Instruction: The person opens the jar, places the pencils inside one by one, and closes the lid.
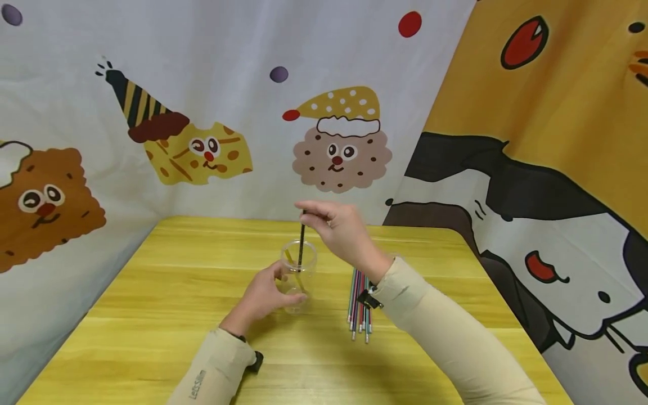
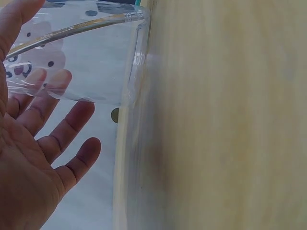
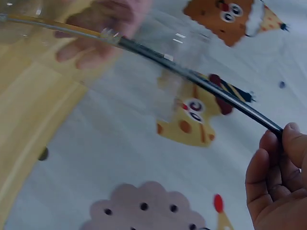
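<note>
A clear plastic cup [image 1: 310, 281] stands on the table, and my left hand [image 1: 263, 295] holds its side, thumb in front and fingers around the far left. One gold pencil [image 2: 72, 33] leans inside it, its metal-banded end at the bottom in the left wrist view. Over the cup, my right hand [image 1: 344, 230] pinches the upper end of a black pencil [image 3: 206, 86] between thumb and fingertips. That pencil points down through the rim, its lower end with the metal band inside the cup in the right wrist view.
A bunch of several coloured pencils [image 1: 360, 315] lies on the wooden table [image 1: 167, 315], right of the cup and partly under my right forearm. Their eraser ends face me. A cloth with cartoon prints [image 1: 217, 67] hangs behind the table and along its sides.
</note>
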A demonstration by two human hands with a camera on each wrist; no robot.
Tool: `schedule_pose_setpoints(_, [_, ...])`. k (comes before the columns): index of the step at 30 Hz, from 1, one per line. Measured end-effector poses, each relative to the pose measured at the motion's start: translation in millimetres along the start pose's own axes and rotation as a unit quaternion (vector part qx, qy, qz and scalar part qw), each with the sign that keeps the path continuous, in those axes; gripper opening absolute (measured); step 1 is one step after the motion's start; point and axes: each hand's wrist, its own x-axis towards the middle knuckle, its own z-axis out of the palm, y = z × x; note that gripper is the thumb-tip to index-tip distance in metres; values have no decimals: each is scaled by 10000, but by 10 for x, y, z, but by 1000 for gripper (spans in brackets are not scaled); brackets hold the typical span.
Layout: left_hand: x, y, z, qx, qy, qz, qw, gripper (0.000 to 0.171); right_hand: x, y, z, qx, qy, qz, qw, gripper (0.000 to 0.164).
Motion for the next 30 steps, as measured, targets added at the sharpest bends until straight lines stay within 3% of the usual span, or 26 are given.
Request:
schedule_pose_setpoints(11, [6, 29, -18, -36, -49, 145, 9999, 53, -167, 119, 272, -194, -462, 12, 9987, 14])
schedule_pose_setpoints(18, [1, 24, -14, -23, -28, 110, 9999, 53, -249, 168, 358, -685, -698, -151, 9951, 7])
schedule_pose_setpoints(25, [-14, 20, 0, -1, -2, 75, 10000, 51, -297, 195, 446, -1214, -1001, -469, 9864, 10])
schedule_pose_setpoints(30, [-16, 23, 2, -28, -18, 45, 10000, 54, -294, 192, 467, -1328, -1105, -444, 9840, 12])
